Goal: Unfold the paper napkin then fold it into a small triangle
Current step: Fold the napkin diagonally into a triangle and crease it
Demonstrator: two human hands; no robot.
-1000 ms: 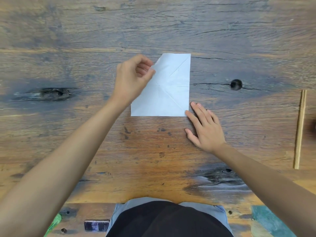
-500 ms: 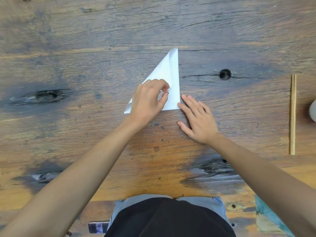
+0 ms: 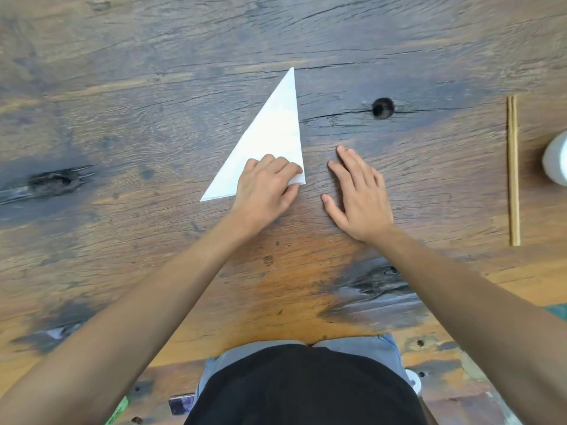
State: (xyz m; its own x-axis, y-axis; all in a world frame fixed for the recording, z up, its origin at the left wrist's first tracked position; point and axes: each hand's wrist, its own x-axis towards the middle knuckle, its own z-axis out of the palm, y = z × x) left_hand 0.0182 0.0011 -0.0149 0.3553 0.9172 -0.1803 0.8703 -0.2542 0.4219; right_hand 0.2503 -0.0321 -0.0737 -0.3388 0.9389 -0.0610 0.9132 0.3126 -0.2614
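Observation:
A white paper napkin [image 3: 270, 130] lies on the wooden table [image 3: 153, 118] folded into a triangle, its sharp tip pointing away from me and its layered edge nearest me. My left hand [image 3: 265, 187] rests on the triangle's near right corner, fingers curled over the top and thumb under the edge, pinching the layers there. My right hand [image 3: 356, 194] lies flat on the bare wood just right of the napkin, fingers spread, a small gap between it and the paper.
A pair of wooden chopsticks [image 3: 513, 170] lies lengthwise at the right, with a white rounded object [image 3: 557, 162] beyond it at the frame edge. A dark knot hole [image 3: 383, 108] sits right of the napkin. The table's near edge runs by my lap.
My left hand carried the napkin's far left corner down to the near right corner, turning the square into a triangle. My right hand slid right, off the napkin's corner.

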